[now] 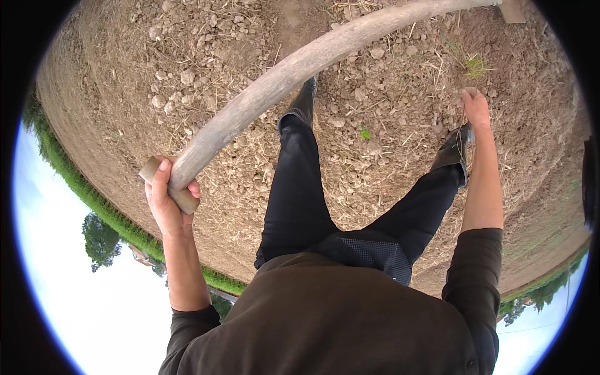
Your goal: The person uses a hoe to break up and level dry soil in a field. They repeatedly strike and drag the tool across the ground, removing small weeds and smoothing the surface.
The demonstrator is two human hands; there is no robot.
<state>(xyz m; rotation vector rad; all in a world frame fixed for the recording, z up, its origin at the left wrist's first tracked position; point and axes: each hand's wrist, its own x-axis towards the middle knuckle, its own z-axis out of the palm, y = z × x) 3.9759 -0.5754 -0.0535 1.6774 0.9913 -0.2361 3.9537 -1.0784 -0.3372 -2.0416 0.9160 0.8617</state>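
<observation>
My left hand (169, 192) grips the T-shaped end of a long wooden handle (281, 77), which arcs across the view towards the upper right. At its far end, partly cut off by the picture's rim, is a flat blade-like head (513, 11). On the right, my right hand (476, 105) reaches low near the soil with thumb and fingers pinched together. Thin dry stems (461, 145) hang below its fingertips, beside my boot. A small tuft of green grass (476, 66) stands in the soil just beyond that hand.
Dry, cloddy soil (225, 37) strewn with straw surrounds my two dark boots (304, 101). A small green seedling (364, 133) grows between my legs. Far off at the left runs a green grassy strip (93, 187), with a tree (101, 241) beyond it. A dark object (588, 183) shows at the right rim.
</observation>
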